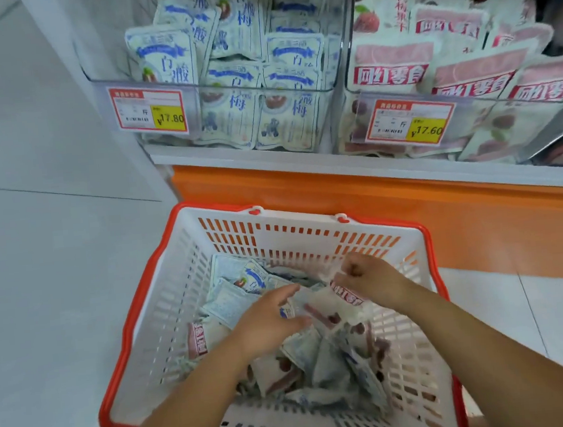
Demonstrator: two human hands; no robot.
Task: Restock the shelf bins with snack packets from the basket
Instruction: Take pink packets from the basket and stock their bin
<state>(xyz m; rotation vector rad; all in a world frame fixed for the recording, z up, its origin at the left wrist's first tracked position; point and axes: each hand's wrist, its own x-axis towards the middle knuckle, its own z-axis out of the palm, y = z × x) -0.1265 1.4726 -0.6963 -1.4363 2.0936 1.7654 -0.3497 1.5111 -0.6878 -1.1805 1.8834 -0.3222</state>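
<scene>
White plastic basket with orange rim (174,290): heaped snack packets (320,363), lower ones buried, print blurred. Left hand (269,320) pinches blue-and-white packet (293,309); right hand (369,279) grips red-lettered white packet (347,301), both inside basket.

Far left: the ¥17.80 price label (150,110), red-bordered with a yellow price panel. Far right: the ¥17.60 price label (408,124) of matching design, slightly tilted. Beneath both runs a white shelf ledge (268,161), and below it an orange base panel (409,209) slanting toward the near right. Pale floor tiles (40,268) fill the left side, crossed by a thin grout line (60,195).
</scene>
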